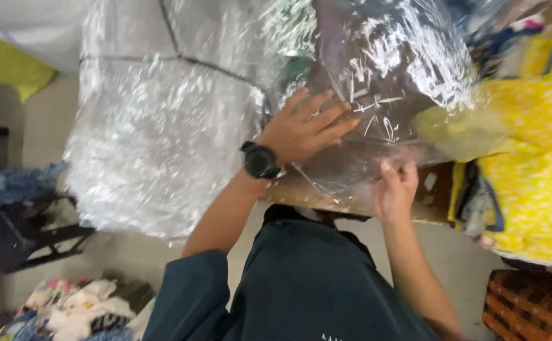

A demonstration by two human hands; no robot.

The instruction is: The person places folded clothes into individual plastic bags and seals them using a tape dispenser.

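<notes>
Pinched between thumb and fingers, the near edge of a clear plastic bag [377, 95] sits in the grip of the right hand [395, 189], which is closed on the film just above the front edge of the wooden counter [314, 192]. The left hand [304, 129], a black watch [260, 161] on its wrist, lies flat on top of the same bag with fingers spread apart, pressing it down and clasping nothing. This bag is glossy and creased, with something dark showing through it, and it rests on the counter directly in front of the person. Just to its left a larger bundle of crinkled clear plastic [156, 132] hangs over the counter's edge. To the right lies yellow patterned fabric [535, 170], touching the bag. Below, on the floor, a heap of mixed clothes [74, 309] sits at lower left.
</notes>
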